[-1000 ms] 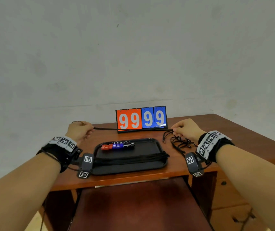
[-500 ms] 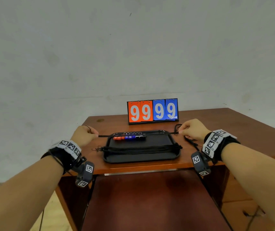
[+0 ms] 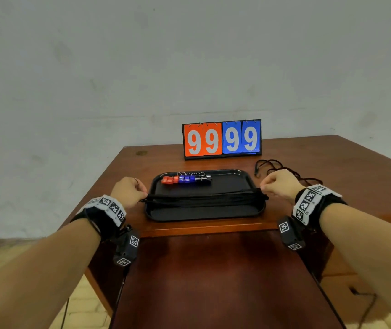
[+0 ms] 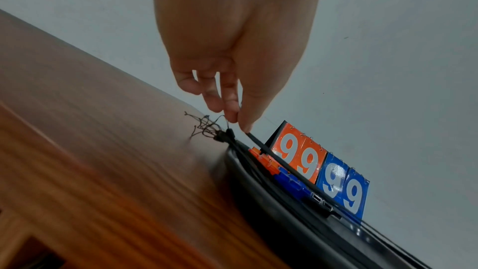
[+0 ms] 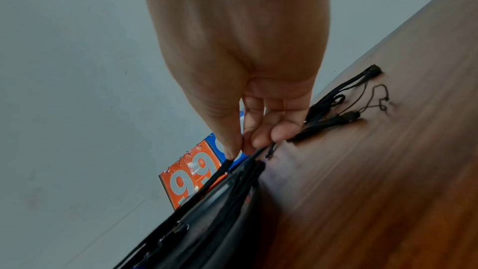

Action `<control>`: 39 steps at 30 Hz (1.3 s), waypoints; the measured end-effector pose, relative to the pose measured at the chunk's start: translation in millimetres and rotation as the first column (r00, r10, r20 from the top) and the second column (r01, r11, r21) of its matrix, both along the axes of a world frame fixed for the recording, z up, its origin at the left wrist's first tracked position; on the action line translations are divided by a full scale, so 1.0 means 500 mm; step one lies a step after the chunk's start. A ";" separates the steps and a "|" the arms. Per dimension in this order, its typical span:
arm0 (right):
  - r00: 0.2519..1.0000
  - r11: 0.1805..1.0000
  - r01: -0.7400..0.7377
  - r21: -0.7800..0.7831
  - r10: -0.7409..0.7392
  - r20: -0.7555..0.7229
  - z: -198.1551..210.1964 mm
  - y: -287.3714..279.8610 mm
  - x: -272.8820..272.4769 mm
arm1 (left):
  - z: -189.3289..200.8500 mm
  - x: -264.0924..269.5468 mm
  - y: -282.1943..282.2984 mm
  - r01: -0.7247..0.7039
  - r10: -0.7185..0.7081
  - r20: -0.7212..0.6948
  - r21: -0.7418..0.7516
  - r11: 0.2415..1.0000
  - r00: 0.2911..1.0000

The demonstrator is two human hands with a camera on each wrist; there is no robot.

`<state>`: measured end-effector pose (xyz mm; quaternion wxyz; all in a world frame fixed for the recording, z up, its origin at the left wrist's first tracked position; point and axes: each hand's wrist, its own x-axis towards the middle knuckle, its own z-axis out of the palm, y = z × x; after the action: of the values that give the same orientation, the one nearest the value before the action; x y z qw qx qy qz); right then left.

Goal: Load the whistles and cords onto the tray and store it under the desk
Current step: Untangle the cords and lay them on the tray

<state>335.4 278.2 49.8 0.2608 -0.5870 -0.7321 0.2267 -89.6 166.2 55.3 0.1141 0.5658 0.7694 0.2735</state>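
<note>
Over the tray (image 3: 253, 211) on the bench (image 3: 332, 167), the left hand (image 3: 128, 191) & right hand (image 3: 278, 182) each pinch one end of a black cord (image 3: 204, 197) pulled straight across it. Best to keep it tight, lower both ends together onto the cords already there, then let go at the same time. The tray also holds a row of red, blue & black whistles (image 3: 186, 179) at the back; a bunch of loose cords (image 3: 275, 166) lies on the bench right of it.
</note>
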 end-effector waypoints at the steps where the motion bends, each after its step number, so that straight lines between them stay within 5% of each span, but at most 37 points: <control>1: 1.000 1.000 -0.001 -0.005 0.002 0.016 -0.002 0.003 -0.002 | -0.003 0.000 0.001 -0.003 0.003 -0.003 -0.005 1.000 1.000; 20: 1.000 0.999 0.016 -0.042 -0.015 0.020 -0.018 -0.007 -0.010 | -0.018 0.002 0.009 -0.069 0.064 -0.054 -0.086 0.994 0.996; 29: 0.999 1.000 0.010 -0.016 -0.010 -0.037 0.005 -0.029 0.000 | 0.022 0.041 -0.008 -0.183 0.174 -0.190 -0.027 0.983 0.966; 39: 0.963 0.988 0.141 -0.056 -0.150 -0.224 0.047 -0.061 0.071 | 0.072 0.206 0.021 0.009 0.002 -0.191 0.053 0.999 0.981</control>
<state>370.7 247.7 73.2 0.3472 -0.6145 -0.6476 0.2870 13.4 176.7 91.1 0.0248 0.5938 0.7681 0.2383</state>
